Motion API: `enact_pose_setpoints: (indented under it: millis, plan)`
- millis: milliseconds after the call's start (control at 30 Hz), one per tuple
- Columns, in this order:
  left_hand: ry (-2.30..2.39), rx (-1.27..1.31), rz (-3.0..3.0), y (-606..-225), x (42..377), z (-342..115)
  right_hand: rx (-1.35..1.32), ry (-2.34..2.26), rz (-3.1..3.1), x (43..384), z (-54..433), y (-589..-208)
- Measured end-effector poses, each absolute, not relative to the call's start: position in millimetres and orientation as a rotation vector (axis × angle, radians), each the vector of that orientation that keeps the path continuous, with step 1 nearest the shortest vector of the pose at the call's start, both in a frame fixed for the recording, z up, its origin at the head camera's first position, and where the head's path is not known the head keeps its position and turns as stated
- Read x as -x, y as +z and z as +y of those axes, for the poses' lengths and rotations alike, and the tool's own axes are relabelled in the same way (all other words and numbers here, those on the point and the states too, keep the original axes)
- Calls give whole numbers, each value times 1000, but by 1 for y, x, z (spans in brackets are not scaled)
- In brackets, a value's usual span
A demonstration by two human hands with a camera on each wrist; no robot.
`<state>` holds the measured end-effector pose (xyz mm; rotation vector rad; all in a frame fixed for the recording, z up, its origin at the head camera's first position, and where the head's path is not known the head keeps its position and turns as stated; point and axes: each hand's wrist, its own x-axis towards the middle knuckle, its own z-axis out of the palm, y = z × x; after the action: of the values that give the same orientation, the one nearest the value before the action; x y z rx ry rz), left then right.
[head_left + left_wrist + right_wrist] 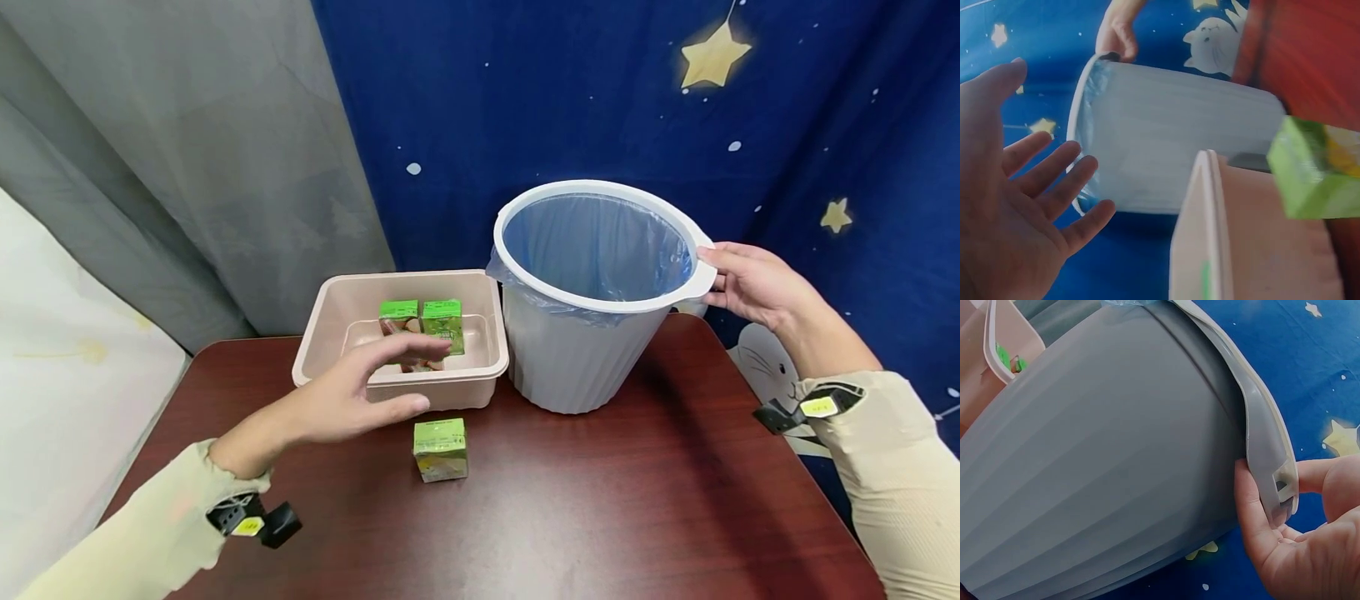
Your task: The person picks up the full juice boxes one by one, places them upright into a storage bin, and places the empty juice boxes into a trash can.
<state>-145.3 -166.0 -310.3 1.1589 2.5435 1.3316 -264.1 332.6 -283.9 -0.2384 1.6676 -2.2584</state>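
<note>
A ribbed light-grey trash can (573, 358) with a clear plastic liner (600, 242) stands at the back of the table. My right hand (757, 279) pinches the handle tab on its rim, thumb on top and fingers beneath; the right wrist view shows the same grip on the tab (1282, 481). My left hand (352, 392) hovers in front of the pink plastic bin (322, 333), fingers extended and palm bare in the left wrist view. Beneath and right of it, a green drink carton (440, 450) sits upright on the table. Several similar cartons (442, 321) lie inside the bin, partly hidden by my left hand.
The dark red wooden table (570, 517) carries everything. Its back edge meets a grey curtain (225, 125) and a blue star-patterned curtain (600, 92). Pink bin and trash can stand side by side, nearly touching. White cloth (67, 375) hangs at the left.
</note>
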Motion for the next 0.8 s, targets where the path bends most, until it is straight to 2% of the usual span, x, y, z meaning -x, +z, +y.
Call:
enact_pose_setpoints:
  millis: [300, 800]
  plan:
    - [1377, -1034, 2559, -370, 134, -184, 234, -2262, 1661, 265, 332, -284]
    - [1537, -950, 2538, -457, 135, -179, 247, -2259, 1661, 264, 332, -285]
